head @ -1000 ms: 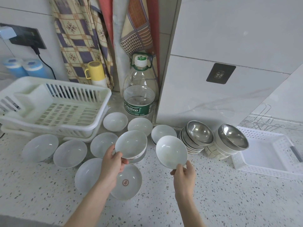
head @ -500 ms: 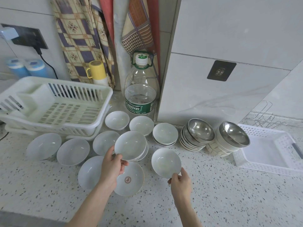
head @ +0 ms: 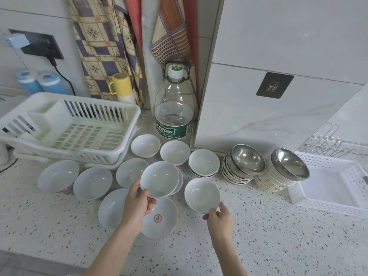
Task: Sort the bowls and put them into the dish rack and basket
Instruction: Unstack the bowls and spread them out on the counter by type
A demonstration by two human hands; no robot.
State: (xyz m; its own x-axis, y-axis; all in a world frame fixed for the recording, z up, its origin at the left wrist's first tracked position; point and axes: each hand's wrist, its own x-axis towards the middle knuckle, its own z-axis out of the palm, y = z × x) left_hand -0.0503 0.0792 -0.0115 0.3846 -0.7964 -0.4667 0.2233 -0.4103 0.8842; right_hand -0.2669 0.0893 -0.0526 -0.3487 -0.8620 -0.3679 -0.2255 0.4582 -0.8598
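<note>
Left hand (head: pixel 139 202) pinching the near rim of a short stack of white bowls (head: pixel 160 179), held tilted above the logo bowl (head: pixel 159 218). Right hand (head: pixel 219 216) with fingertips curled on the near rim of a single white bowl (head: pixel 202 195), low over or on the speckled surface (head: pixel 278 246); cannot tell which. Dish rack (head: pixel 127 114) at left and basket (head: pixel 328 204) at right, both without bowls. Risks: edge-only grips letting glazed bowls swing and slip; tilted stack sliding apart; a drop chipping bowls crowded underneath.
</note>
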